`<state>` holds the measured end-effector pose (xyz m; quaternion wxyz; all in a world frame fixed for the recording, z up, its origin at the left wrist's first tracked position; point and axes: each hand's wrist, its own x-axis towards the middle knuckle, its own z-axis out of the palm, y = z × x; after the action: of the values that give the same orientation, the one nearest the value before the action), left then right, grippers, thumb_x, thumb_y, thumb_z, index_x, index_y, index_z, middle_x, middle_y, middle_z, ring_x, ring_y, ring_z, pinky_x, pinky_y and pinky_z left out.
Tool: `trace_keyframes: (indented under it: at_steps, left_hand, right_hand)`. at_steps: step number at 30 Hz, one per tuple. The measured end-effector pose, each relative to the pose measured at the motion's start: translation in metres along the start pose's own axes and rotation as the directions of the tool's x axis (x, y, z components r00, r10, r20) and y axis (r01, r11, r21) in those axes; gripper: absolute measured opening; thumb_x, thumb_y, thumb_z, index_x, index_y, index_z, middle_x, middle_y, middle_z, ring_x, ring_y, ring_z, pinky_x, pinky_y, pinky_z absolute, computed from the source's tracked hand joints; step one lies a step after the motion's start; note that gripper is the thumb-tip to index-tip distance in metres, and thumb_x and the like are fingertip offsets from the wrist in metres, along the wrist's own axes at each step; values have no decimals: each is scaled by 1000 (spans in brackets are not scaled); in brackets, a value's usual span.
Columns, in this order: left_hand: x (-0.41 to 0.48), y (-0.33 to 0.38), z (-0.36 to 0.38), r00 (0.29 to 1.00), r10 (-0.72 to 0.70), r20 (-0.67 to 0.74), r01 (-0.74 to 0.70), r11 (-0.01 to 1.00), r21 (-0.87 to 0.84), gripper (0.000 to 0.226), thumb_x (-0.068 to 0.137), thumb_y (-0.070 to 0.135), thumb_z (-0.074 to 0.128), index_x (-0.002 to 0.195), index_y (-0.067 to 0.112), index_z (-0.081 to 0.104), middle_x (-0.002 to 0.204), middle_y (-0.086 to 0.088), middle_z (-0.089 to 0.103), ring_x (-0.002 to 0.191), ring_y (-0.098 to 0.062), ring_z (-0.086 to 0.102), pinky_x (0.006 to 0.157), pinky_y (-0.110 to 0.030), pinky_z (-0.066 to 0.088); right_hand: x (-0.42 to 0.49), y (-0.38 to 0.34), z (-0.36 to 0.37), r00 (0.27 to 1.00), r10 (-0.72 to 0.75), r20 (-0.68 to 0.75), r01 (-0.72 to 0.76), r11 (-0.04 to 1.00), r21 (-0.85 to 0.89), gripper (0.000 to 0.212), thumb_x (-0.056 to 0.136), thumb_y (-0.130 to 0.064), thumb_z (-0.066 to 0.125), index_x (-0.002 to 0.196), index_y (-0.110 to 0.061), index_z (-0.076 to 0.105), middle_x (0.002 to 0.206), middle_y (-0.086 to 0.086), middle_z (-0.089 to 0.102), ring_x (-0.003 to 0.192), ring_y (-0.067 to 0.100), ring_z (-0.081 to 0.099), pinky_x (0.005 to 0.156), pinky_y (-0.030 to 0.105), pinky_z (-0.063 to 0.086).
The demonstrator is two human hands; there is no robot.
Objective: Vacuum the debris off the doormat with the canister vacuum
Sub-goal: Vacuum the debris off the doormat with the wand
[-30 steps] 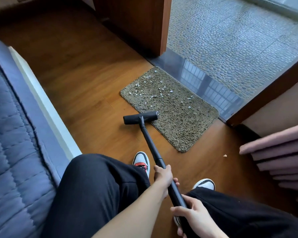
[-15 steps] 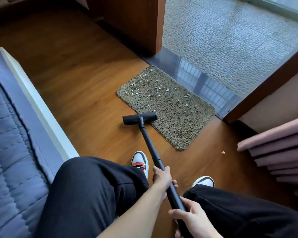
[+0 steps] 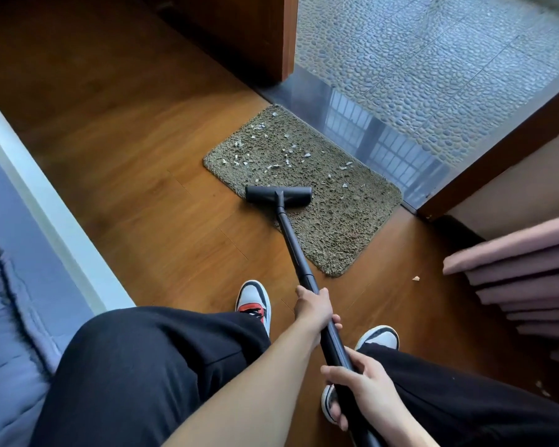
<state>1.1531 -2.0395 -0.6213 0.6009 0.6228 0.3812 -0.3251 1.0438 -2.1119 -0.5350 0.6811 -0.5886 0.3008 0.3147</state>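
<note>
A shaggy olive doormat (image 3: 342, 217) lies on the wood floor by the door threshold. Pale debris bits (image 3: 278, 153) are scattered over its far left half. The black vacuum floor head (image 3: 279, 195) rests on the mat's near left edge, just short of the debris. Its black wand (image 3: 292, 243) slants back toward me. My left hand (image 3: 313, 306) is wrapped around the wand's middle. My right hand (image 3: 362, 387) grips the wand lower down, near my lap. The canister itself is out of view.
A blue quilted bed with a white frame (image 3: 46, 201) runs along the left. Pink curtain folds (image 3: 523, 285) hang at right. A shiny dark threshold (image 3: 378, 137) and pebble tiles lie beyond the mat. One crumb (image 3: 416, 279) sits on the floor. My shoes (image 3: 254, 301) rest near the wand.
The floor head has moved forward from the bare floor onto the mat's near left edge. Both hands kept their grip on the wand.
</note>
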Motion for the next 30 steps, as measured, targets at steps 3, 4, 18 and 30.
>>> trace_keyframes:
  at_steps: [3, 4, 18, 30]
  left_hand:
    - [9, 12, 1, 1000, 18, 6, -18, 1000, 12, 34, 103, 25, 44, 132, 10, 33, 78, -9, 51, 49, -18, 53, 43, -26, 48]
    - [11, 16, 1, 1000, 19, 8, -19, 1000, 16, 34, 103, 25, 44, 132, 9, 33, 77, -9, 51, 48, -18, 53, 43, -26, 48]
    - [-44, -26, -7, 999, -34, 30, 34, 999, 21, 27, 104, 21, 42, 128, 11, 34, 80, -10, 49, 51, -17, 50, 41, -23, 47]
    - [-30, -17, -7, 999, 9, 40, -9, 1000, -3, 26, 103, 20, 45, 123, 7, 37, 77, -9, 48, 50, -17, 49, 42, -25, 46]
  right_hand:
    - [10, -8, 2, 1000, 0, 1, 0, 1000, -1, 16, 86, 2, 71, 98, 0, 60, 68, 17, 53, 34, 26, 54, 33, 24, 42]
    - [12, -11, 3, 1000, 2, -1, -2, 1000, -6, 12, 89, 3, 68, 97, 0, 60, 71, 18, 52, 34, 26, 54, 33, 24, 42]
    - [-43, 22, 8, 997, 38, -69, -43, 995, -85, 18, 87, 1, 68, 104, -3, 63, 63, 11, 55, 42, 27, 56, 37, 27, 44]
    - [-29, 17, 12, 996, 0, -88, -11, 992, -126, 18, 90, -6, 69, 104, 0, 60, 64, 11, 53, 42, 26, 58, 39, 28, 46]
